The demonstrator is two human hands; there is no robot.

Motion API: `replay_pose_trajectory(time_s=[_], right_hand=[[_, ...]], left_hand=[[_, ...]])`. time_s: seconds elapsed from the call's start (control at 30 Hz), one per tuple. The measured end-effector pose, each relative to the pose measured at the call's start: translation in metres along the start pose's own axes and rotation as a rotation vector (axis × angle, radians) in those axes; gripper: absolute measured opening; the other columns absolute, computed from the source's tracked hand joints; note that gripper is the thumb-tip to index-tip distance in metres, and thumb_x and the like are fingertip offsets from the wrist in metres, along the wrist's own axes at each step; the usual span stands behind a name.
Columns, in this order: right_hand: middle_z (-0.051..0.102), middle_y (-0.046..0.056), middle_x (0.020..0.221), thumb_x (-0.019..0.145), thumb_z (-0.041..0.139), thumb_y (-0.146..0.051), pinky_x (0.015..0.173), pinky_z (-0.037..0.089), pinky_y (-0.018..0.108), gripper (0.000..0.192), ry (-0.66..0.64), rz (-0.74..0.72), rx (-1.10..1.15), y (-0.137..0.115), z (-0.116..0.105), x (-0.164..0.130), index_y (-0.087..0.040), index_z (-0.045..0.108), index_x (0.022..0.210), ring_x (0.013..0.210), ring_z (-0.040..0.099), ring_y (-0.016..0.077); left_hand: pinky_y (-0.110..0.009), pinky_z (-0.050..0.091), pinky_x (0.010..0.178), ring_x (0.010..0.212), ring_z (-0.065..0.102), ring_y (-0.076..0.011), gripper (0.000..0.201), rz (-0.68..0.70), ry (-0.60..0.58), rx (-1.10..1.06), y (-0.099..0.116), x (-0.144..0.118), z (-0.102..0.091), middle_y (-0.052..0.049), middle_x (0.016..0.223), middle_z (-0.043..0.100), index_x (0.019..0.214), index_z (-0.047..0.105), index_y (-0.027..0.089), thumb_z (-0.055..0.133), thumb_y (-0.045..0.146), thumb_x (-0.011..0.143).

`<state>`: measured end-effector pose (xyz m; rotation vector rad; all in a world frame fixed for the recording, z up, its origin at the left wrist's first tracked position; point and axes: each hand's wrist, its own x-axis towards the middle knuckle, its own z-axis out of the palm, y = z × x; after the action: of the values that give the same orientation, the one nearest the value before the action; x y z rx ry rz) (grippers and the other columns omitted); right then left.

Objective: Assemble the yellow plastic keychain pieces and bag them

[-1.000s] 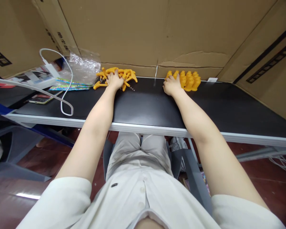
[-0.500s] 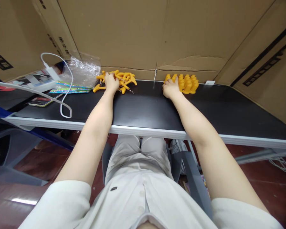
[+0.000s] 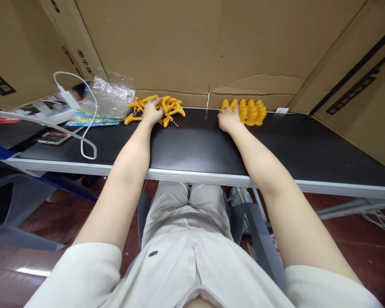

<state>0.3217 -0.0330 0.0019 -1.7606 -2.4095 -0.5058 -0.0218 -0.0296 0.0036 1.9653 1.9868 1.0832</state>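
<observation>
Broadly, a cardboard wall (image 3: 167,47) rises behind the black table (image 3: 192,145). At the table's far side, left of its middle, lies a jumbled pile of yellow pieces with metal spirals (image 3: 166,105); a clear plastic bag (image 3: 107,94) sits nearer the table's left end. Right of the table's middle, upright yellow pieces (image 3: 252,113) stand in a tight cluster. Above the table's far side, the left hand (image 3: 152,112) touches the pile and the right hand (image 3: 230,119) the cluster's left end; I cannot tell whether either grips anything.
</observation>
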Motion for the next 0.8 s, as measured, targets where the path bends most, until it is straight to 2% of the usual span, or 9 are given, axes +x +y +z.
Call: replay_pose_trajectory(time_s=[0.1,0.17,0.23,0.3,0.43,0.5,0.63,0.73,0.8], right_hand=[[0.074,0.026,0.143,0.103,0.046,-0.025,0.133,0.011,0.082,0.055,-0.002,0.014,0.051,0.000,0.000,0.000,-0.014,0.080,0.144,0.157,0.050,0.0461],[0.074,0.027,0.145,0.101,0.045,-0.020,0.134,0.011,0.082,0.056,-0.008,0.017,0.045,0.000,0.000,0.000,-0.012,0.080,0.144,0.158,0.050,0.0456],[0.074,0.027,0.145,0.100,0.044,-0.016,0.134,0.012,0.083,0.057,-0.006,0.010,0.025,0.000,0.000,-0.001,-0.011,0.079,0.144,0.158,0.050,0.0458],[0.074,0.026,0.146,0.100,0.043,-0.014,0.135,0.013,0.082,0.056,-0.006,0.002,-0.007,0.000,-0.001,-0.002,-0.012,0.079,0.143,0.158,0.051,0.0447],[0.068,0.026,0.155,0.104,0.046,-0.015,0.136,0.018,0.078,0.051,0.050,-0.003,-0.014,0.001,-0.006,-0.002,-0.009,0.076,0.145,0.162,0.047,0.0427],[0.066,0.028,0.157,0.105,0.047,-0.015,0.134,0.023,0.078,0.051,0.107,0.035,0.019,0.005,-0.010,0.000,-0.007,0.074,0.148,0.158,0.051,0.0440],[0.070,0.032,0.149,0.109,0.042,-0.017,0.123,0.039,0.075,0.049,0.184,0.194,0.101,0.019,-0.022,0.004,-0.006,0.074,0.145,0.143,0.063,0.0467],[0.071,0.031,0.145,0.115,0.040,-0.024,0.118,0.046,0.071,0.045,0.191,0.311,0.172,0.030,-0.033,0.004,-0.010,0.075,0.139,0.143,0.063,0.0475],[0.072,0.029,0.143,0.116,0.045,-0.027,0.120,0.046,0.067,0.039,0.174,0.366,0.209,0.032,-0.042,0.001,-0.010,0.076,0.134,0.144,0.063,0.0463]], left_hand=[[-0.058,0.016,0.147,0.180,0.026,-0.0344,0.090,0.017,-0.118,0.064,0.011,-0.006,0.003,-0.008,0.190,0.038,0.171,0.057,0.026,0.055,0.076,0.097],[-0.068,0.011,0.146,0.181,0.020,-0.0385,0.087,0.007,-0.156,0.098,0.020,-0.011,0.005,-0.008,0.192,0.033,0.173,0.055,0.030,0.058,0.069,0.095],[-0.072,0.010,0.145,0.182,0.017,-0.0400,0.082,0.008,-0.156,0.128,0.027,-0.016,0.005,-0.009,0.194,0.027,0.172,0.055,0.029,0.059,0.061,0.096],[-0.071,0.009,0.145,0.182,0.015,-0.0378,0.076,0.043,-0.142,0.142,0.033,-0.020,0.004,-0.009,0.194,0.028,0.169,0.056,0.025,0.055,0.057,0.100],[-0.066,0.013,0.145,0.180,0.018,-0.0309,0.066,0.143,-0.105,0.101,0.037,-0.020,0.003,-0.006,0.173,0.062,0.153,0.069,0.031,0.056,0.067,0.099],[-0.067,0.014,0.145,0.178,0.026,-0.0326,0.057,0.183,-0.112,0.085,0.038,-0.017,0.006,-0.006,0.169,0.066,0.144,0.077,0.034,0.061,0.060,0.096],[-0.072,0.016,0.144,0.177,0.032,-0.0364,0.046,0.157,-0.180,0.129,0.041,-0.014,0.013,-0.008,0.181,0.054,0.137,0.081,0.031,0.056,0.038,0.099],[-0.069,0.014,0.146,0.181,0.017,-0.0361,0.049,0.084,-0.193,0.205,0.045,-0.018,0.012,-0.007,0.190,0.037,0.147,0.075,0.027,0.055,0.038,0.103],[-0.067,0.019,0.144,0.180,0.017,-0.0371,0.053,0.046,-0.192,0.248,0.048,-0.021,0.009,-0.009,0.191,0.034,0.153,0.070,0.028,0.056,0.039,0.104]])
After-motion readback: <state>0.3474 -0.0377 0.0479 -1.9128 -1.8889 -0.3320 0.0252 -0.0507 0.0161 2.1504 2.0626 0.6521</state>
